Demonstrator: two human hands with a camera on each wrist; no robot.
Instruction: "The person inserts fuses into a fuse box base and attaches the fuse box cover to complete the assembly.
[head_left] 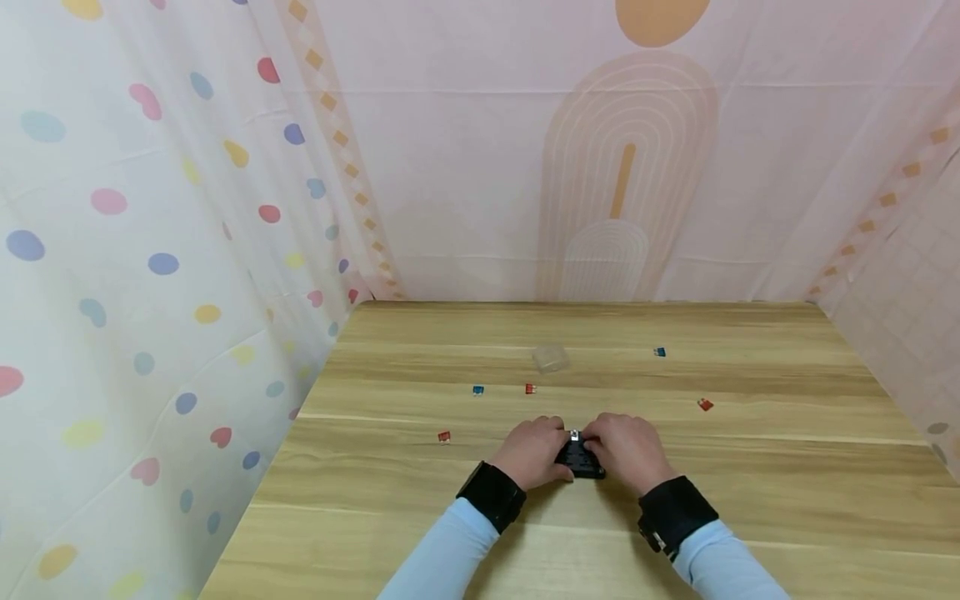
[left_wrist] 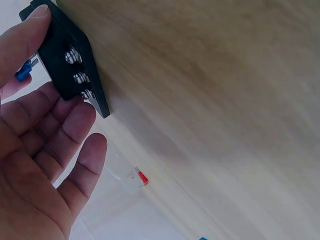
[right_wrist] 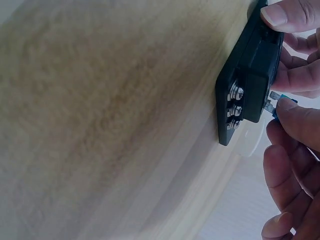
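Observation:
A black fuse block with metal screw terminals is between the two hands, low in the middle of the head view. My left hand grips its side, the thumb along one edge. Between thumb and index finger, my right hand pinches a blue blade fuse. The metal prongs of that fuse point at the block's upper face in the right wrist view; whether their tips are inside a slot I cannot tell. In the left wrist view, the fuse block partly hides the right hand's fingers.
Beyond the hands, a clear plastic box or lid lies on the wooden table. Scattered around are red fuses, one near the box and one at the right, plus loose blue fuses. A patterned curtain hangs behind.

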